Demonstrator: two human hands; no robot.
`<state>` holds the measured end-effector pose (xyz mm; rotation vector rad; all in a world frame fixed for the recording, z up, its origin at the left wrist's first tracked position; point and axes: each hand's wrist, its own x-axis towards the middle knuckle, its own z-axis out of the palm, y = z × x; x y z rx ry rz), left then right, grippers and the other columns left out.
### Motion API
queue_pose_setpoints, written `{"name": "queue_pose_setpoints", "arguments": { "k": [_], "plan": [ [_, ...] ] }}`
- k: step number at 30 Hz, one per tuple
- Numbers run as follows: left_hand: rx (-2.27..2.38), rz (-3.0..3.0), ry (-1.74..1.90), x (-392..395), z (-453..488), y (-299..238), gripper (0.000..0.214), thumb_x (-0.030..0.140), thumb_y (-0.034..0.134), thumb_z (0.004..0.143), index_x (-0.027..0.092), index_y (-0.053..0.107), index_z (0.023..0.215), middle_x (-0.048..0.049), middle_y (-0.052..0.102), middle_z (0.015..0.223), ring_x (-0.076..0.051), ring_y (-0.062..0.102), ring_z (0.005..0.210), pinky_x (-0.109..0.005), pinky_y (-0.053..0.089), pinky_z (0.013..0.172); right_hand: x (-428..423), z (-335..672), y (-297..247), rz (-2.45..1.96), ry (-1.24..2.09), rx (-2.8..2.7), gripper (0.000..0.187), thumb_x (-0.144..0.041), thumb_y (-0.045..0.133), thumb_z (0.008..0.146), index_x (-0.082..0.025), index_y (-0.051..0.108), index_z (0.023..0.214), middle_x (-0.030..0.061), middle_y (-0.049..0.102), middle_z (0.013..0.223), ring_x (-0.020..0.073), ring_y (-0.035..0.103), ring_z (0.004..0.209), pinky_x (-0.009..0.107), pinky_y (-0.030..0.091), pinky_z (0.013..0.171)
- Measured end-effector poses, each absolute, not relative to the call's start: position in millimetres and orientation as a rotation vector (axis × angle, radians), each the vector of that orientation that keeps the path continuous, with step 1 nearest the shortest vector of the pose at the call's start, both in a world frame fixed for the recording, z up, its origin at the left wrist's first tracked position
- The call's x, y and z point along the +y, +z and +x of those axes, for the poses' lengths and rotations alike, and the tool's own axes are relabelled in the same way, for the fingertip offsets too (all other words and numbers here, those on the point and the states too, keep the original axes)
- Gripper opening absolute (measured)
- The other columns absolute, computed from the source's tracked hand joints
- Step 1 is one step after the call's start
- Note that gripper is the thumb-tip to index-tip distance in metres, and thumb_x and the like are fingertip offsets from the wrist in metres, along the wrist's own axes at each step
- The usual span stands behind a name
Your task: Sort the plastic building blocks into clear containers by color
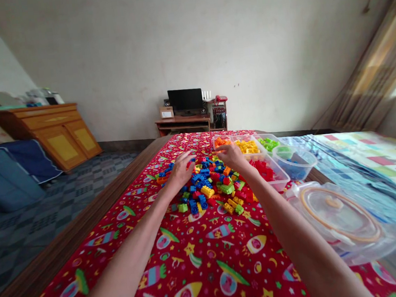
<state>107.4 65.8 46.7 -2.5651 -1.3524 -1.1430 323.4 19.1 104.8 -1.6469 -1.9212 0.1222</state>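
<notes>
A loose pile of toy building bricks (201, 181) in blue, red, yellow, green and orange lies on the red patterned tablecloth (193, 284). Over the pile's left side is my left hand (183, 167), its fingers loosely curved and apart, with no brick visible in them. At the far right edge of the pile, my right hand (233, 156) is beside a clear divided tray (280, 171), fingers bent and spread. Orange bricks (222, 141), yellow bricks (247, 146), green bricks (268, 144) and red bricks (262, 169) sit in separate tray compartments.
Right of the tray stands a clear round tub (300, 169) with blue pieces inside. A transparent lid (340, 214) with an orange ring lies nearer, at the right table edge. A bed (377, 154) adjoins on the right. A monitor (185, 100) stands beyond the table.
</notes>
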Motion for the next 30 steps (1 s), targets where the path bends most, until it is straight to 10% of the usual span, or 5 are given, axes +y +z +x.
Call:
{"name": "queue_pose_setpoints", "arguments": {
  "k": [18, 30],
  "plan": [
    [-1.611, -2.5, -0.943, 92, 70, 11, 0.018, 0.025, 0.056, 0.079, 0.02, 0.064, 0.094, -0.0056, 0.064, 0.091, -0.022, 0.062, 0.092, -0.035, 0.05, 0.089, 2, 308, 50, -1.715, 0.014, -1.989, 0.028, -0.023, 0.044, 0.089, -0.016, 0.069, 0.101, 0.0101, 0.072, 0.094, 0.019, 0.064, 0.089, 0.025, 0.04, 0.077],
    [-1.63, -2.544, -0.906, 83, 95, 21, 0.038, 0.024, 0.051, 0.083, 0.016, 0.061, 0.119, -0.0103, 0.067, 0.117, -0.024, 0.062, 0.108, -0.038, 0.045, 0.101, 25, 318, 47, -1.436, 0.592, -1.677, 0.027, -0.028, 0.049, 0.083, -0.014, 0.073, 0.083, 0.0003, 0.065, 0.063, 0.0128, 0.058, 0.063, 0.021, 0.042, 0.061]
  ]
}}
